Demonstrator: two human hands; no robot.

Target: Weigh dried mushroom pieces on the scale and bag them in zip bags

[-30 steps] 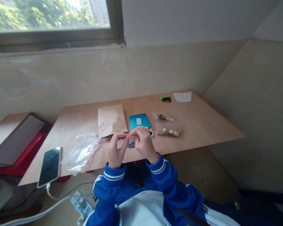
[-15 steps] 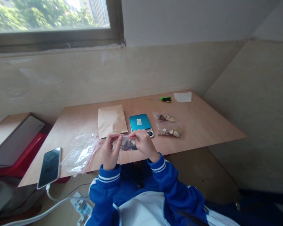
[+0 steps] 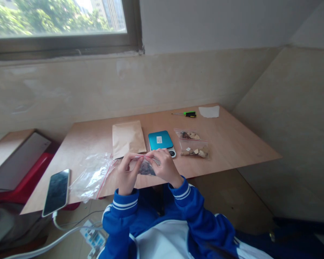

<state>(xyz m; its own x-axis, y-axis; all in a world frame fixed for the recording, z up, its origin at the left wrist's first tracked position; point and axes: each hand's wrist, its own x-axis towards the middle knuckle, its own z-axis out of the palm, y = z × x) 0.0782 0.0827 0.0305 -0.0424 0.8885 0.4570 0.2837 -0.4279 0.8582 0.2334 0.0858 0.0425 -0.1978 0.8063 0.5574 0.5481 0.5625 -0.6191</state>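
Left hand (image 3: 126,173) and right hand (image 3: 165,167) pinch a small zip bag (image 3: 146,168) of dark pieces above a wooden worktop (image 3: 232,144)

On the worktop lie one smartphone (image 3: 56,192) with a white charging cable (image 3: 70,233), one kraft envelope (image 3: 128,139), one crumpled clear plastic bag (image 3: 90,178), one teal digital scale (image 3: 160,140), two zip bags of tan pieces (image 3: 193,143), one white paper sheet (image 3: 209,111) and one green-handled screwdriver (image 3: 185,114). Both forearms, in blue sleeves (image 3: 182,201), rise from the near edge, elbows out. Fingers and thumbs of both hands press together on the bag's top edge, holding it upright between them, just in front of the scale and over the worktop's near side.
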